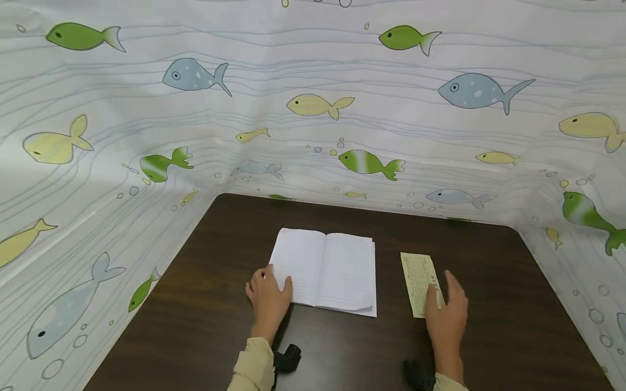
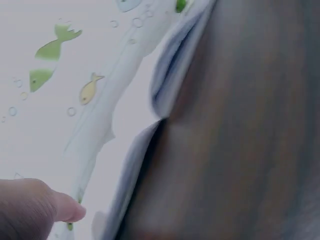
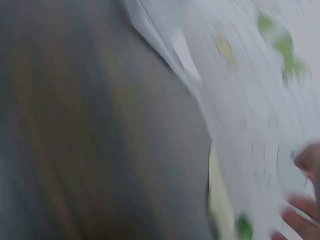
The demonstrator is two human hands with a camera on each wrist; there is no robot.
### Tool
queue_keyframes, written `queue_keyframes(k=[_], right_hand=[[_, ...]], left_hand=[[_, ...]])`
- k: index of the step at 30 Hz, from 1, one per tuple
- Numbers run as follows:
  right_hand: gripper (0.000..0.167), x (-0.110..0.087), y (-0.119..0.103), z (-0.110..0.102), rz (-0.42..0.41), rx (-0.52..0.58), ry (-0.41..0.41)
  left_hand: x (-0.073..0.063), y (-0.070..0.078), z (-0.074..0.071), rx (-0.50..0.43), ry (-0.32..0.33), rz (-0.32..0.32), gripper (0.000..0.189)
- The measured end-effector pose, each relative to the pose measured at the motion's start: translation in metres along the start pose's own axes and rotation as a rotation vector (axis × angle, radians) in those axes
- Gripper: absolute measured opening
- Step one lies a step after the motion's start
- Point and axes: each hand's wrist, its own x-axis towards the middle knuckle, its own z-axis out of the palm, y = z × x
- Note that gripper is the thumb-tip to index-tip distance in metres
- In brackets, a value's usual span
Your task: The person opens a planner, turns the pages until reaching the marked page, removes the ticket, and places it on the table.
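Note:
An open notebook [image 1: 347, 271] with lined white pages lies flat on the dark wooden table. My left hand [image 1: 270, 296] is at its lower left corner, the thumb over the left page and the other fingers along the outer edge. In the left wrist view the thumb [image 2: 70, 207] extends over the white page [image 2: 107, 170]. To the right of the notebook is a pale yellow printed slip of paper [image 1: 418, 279]. My right hand [image 1: 447, 315] hovers around the slip's lower right end, thumb and fingers spread apart with nothing held between them.
Dark brown table [image 1: 220, 239] with rounded far corners. White sheeting [image 1: 313, 136] printed with green, blue and yellow fish rises behind it and on both sides. A black wrist device [image 1: 287, 358] sits below each hand.

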Motion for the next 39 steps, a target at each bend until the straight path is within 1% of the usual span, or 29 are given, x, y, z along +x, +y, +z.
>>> queue_keyframes(k=[3, 4, 5, 7, 8, 10, 13, 14, 15, 16, 17, 18, 19, 20, 21, 22, 23, 24, 25, 26, 27, 28, 29, 30, 32, 35, 39], right_hand=[[0.038, -0.011, -0.015, 0.02, -0.184, -0.03, -0.21], [0.036, -0.016, -0.02, 0.028, -0.223, -0.033, -0.283], [0.036, -0.02, -0.024, 0.036, -0.244, -0.035, -0.348], [0.037, -0.028, -0.03, 0.047, -0.247, -0.051, -0.434], [0.038, -0.031, -0.032, 0.052, -0.246, -0.07, -0.456], [0.036, -0.036, -0.032, 0.057, -0.242, -0.093, -0.466], [0.034, -0.039, -0.029, 0.058, -0.253, -0.111, -0.447], [0.034, -0.039, -0.029, 0.058, -0.254, -0.104, -0.441], [0.035, -0.039, -0.028, 0.057, -0.249, -0.089, -0.439], [0.035, -0.038, -0.027, 0.057, -0.242, -0.073, -0.438], [0.036, -0.038, -0.027, 0.057, -0.234, -0.058, -0.439], [0.038, -0.037, -0.026, 0.056, -0.224, -0.045, -0.442], [0.039, -0.037, -0.026, 0.056, -0.212, -0.032, -0.446], [0.041, -0.036, -0.025, 0.055, -0.197, -0.015, -0.448], [0.043, -0.035, -0.025, 0.055, -0.174, 0.011, -0.45], [0.044, -0.035, -0.025, 0.055, -0.144, 0.042, -0.445], [0.046, -0.034, -0.025, 0.055, -0.112, 0.079, -0.44], [0.048, -0.033, -0.025, 0.054, -0.084, 0.114, -0.435], [0.049, -0.034, -0.026, 0.054, -0.061, 0.146, -0.436], [0.051, -0.034, -0.026, 0.054, -0.041, 0.177, -0.439], [0.051, -0.035, -0.026, 0.054, -0.033, 0.19, -0.441], [0.05, -0.036, -0.026, 0.054, -0.045, 0.184, -0.445], [0.048, -0.037, -0.026, 0.054, -0.078, 0.154, -0.456], [0.045, -0.038, -0.026, 0.055, -0.116, 0.118, -0.471], [0.04, -0.04, -0.025, 0.056, -0.198, 0.037, -0.493], [0.04, -0.042, -0.024, 0.059, -0.313, -0.092, -0.522], [0.048, -0.039, -0.025, 0.062, -0.376, -0.152, -0.559]], left_hand=[[0.002, -0.002, -0.009, 0.021, -0.018, -0.055, 0.058], [0.003, -0.002, -0.011, 0.015, -0.02, -0.07, 0.057], [0.004, -0.002, -0.013, 0.0, -0.023, -0.086, 0.056], [0.007, -0.002, -0.018, -0.047, -0.035, -0.12, 0.055], [0.009, -0.002, -0.021, -0.075, -0.05, -0.142, 0.055], [0.012, -0.003, -0.027, -0.153, -0.099, -0.199, 0.057], [0.015, -0.005, -0.037, -0.325, -0.203, -0.285, 0.065], [0.016, -0.005, -0.039, -0.382, -0.224, -0.297, 0.066], [0.016, -0.004, -0.039, -0.45, -0.233, -0.291, 0.066], [0.016, -0.002, -0.037, -0.516, -0.235, -0.258, 0.063], [0.014, 0.001, -0.034, -0.572, -0.241, -0.201, 0.06], [0.012, 0.004, -0.028, -0.611, -0.251, -0.117, 0.056], [0.01, 0.008, -0.022, -0.632, -0.268, -0.02, 0.052], [0.006, 0.012, -0.015, -0.629, -0.303, 0.084, 0.051], [0.003, 0.015, -0.007, -0.602, -0.352, 0.185, 0.053], [-0.001, 0.018, 0.001, -0.532, -0.414, 0.274, 0.057], [-0.005, 0.021, 0.008, -0.436, -0.476, 0.357, 0.062], [-0.008, 0.022, 0.015, -0.317, -0.532, 0.434, 0.067], [-0.012, 0.021, 0.02, -0.194, -0.573, 0.492, 0.071], [-0.016, 0.021, 0.025, -0.085, -0.596, 0.534, 0.074], [-0.019, 0.02, 0.029, 0.013, -0.599, 0.573, 0.075], [-0.021, 0.019, 0.031, 0.085, -0.6, 0.597, 0.075], [-0.022, 0.018, 0.034, 0.126, -0.592, 0.617, 0.073], [-0.023, 0.018, 0.035, 0.144, -0.585, 0.624, 0.07], [-0.023, 0.017, 0.035, 0.133, -0.574, 0.624, 0.067], [-0.021, 0.017, 0.035, 0.118, -0.596, 0.624, 0.066], [-0.014, 0.018, 0.035, 0.121, -0.612, 0.619, 0.066]])
